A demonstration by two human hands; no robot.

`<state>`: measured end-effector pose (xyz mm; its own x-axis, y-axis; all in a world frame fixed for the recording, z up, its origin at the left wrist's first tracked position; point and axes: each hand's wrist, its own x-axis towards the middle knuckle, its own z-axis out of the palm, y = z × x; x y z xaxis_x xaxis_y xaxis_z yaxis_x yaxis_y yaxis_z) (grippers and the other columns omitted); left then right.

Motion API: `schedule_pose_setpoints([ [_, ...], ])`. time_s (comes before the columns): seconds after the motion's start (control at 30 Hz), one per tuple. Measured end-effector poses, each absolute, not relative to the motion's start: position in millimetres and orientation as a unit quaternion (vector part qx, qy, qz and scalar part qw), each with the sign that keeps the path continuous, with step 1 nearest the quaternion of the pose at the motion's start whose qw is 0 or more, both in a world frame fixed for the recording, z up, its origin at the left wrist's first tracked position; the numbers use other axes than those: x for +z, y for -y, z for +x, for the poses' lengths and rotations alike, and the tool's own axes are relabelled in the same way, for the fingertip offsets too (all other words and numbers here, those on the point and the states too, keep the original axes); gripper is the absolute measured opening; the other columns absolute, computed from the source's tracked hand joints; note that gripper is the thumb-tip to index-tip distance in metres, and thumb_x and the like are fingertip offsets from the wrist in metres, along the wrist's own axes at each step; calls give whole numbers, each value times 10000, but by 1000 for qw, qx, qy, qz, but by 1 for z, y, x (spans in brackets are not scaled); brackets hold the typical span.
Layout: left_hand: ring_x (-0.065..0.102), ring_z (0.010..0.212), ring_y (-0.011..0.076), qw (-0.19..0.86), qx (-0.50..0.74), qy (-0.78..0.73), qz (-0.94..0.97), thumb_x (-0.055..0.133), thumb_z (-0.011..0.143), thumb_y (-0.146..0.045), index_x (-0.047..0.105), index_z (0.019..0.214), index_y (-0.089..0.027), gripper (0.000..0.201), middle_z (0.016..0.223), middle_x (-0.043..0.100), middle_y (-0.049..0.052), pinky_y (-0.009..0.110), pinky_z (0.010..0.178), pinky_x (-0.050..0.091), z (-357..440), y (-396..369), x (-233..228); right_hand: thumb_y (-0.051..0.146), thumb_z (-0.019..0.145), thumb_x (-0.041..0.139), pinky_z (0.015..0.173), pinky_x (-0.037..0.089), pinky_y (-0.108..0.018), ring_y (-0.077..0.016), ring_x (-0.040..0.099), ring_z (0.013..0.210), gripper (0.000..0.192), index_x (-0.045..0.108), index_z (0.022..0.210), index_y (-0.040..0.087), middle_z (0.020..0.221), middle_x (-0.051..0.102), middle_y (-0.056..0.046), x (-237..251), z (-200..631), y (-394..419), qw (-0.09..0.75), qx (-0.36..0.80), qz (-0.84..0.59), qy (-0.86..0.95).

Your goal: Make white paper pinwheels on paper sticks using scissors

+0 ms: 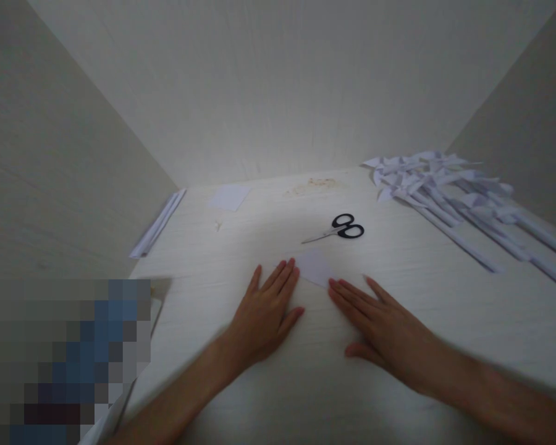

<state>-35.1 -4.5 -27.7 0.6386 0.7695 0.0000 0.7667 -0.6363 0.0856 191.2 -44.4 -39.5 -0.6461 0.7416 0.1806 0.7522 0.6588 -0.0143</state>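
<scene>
A small sheet of white paper (314, 267) lies flat on the pale table (259, 395) between my hands. My left hand (267, 309) rests flat with its fingertips at the paper's left edge, fingers stretched out. On the other side, my right hand (375, 318) lies flat too, fingertips at the paper's right corner and thumb apart. Just beyond the paper are scissors (340, 228) with black handles, their blades pointing left.
At the right, a pile of folded paper pinwheels on paper sticks (440, 191) spreads toward the wall. Another square of paper (230, 197) lies at the back left, near rolled paper sticks (158, 224). Walls enclose the table at the back and sides. The lower left is pixelated.
</scene>
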Motion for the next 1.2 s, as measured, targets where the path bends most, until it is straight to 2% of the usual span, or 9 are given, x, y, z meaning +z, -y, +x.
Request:
schedule_pose_setpoints([
  [0.13, 135, 1311, 235, 48, 23, -434, 899, 232, 857, -455, 193, 1347, -189, 559, 1424, 214, 99, 569, 1006, 115, -34, 5, -26, 201, 877, 384, 921, 411, -379, -184, 520, 1078, 319, 503, 1164, 128, 1189, 559, -91, -32, 196, 28, 117, -46, -378, 917],
  [0.33, 110, 1305, 307, 61, 43, -459, 885, 300, 815, -525, 262, 1326, -254, 580, 1428, 182, 137, 615, 968, 124, -34, 7, -28, 0, 794, 398, 721, 493, -320, -194, 633, 799, 271, 614, 919, 106, 945, 670, -130, -14, 187, 8, 82, -136, -263, 952],
  [0.47, 150, 1301, 287, 116, 170, -472, 857, 444, 770, -491, 326, 1290, -170, 622, 1415, 180, 196, 534, 1004, 174, -36, 6, -31, -26, 765, 388, 625, 499, -304, -181, 631, 660, 281, 631, 791, 113, 780, 688, -108, -16, 178, 11, 131, -199, -270, 933],
  [0.53, 321, 1238, 268, 187, 285, -517, 785, 485, 761, -438, 456, 1170, -129, 513, 1340, 348, 200, 474, 986, 278, -36, 5, -28, -10, 778, 377, 600, 501, -291, -169, 622, 609, 286, 639, 771, 107, 717, 687, -94, -15, 175, 13, 193, -220, -275, 916],
  [0.63, 605, 890, 219, 408, 372, -570, 608, 497, 754, -408, 603, 851, -110, 330, 973, 634, 149, 388, 828, 461, -30, 0, -17, 24, 808, 364, 603, 503, -277, -158, 619, 599, 292, 648, 785, 87, 720, 692, -89, -8, 172, 19, 255, -236, -284, 893],
  [0.77, 631, 635, 157, 604, 406, -543, 419, 587, 700, -341, 629, 685, -93, 252, 722, 673, 88, 312, 694, 514, -13, -9, -4, 28, 814, 350, 611, 507, -269, -163, 631, 633, 305, 652, 795, 67, 738, 697, -99, -1, 164, 30, 274, -231, -277, 891],
  [0.9, 587, 523, 112, 588, 457, -554, 372, 633, 655, -207, 591, 527, -98, 173, 538, 621, 21, 246, 600, 518, 1, -17, -5, 35, 811, 332, 599, 511, -275, -169, 634, 630, 320, 649, 784, 72, 714, 696, -97, 0, 160, 39, 281, -213, -259, 899],
  [1.1, 588, 505, 94, 606, 447, -554, 356, 613, 666, -163, 581, 554, -102, 132, 547, 625, 15, 208, 540, 506, 4, -24, -10, 61, 841, 324, 647, 511, -289, -163, 630, 613, 298, 620, 830, 89, 671, 690, -68, 7, 172, 35, 330, -180, -211, 902],
  [1.2, 594, 512, 109, 598, 436, -554, 380, 636, 639, -182, 591, 613, -112, 87, 555, 632, 13, 221, 520, 499, 3, -24, -11, 86, 859, 361, 671, 508, -278, -154, 626, 669, 236, 596, 886, 97, 726, 688, -72, 9, 176, 28, 349, -70, -199, 913],
])
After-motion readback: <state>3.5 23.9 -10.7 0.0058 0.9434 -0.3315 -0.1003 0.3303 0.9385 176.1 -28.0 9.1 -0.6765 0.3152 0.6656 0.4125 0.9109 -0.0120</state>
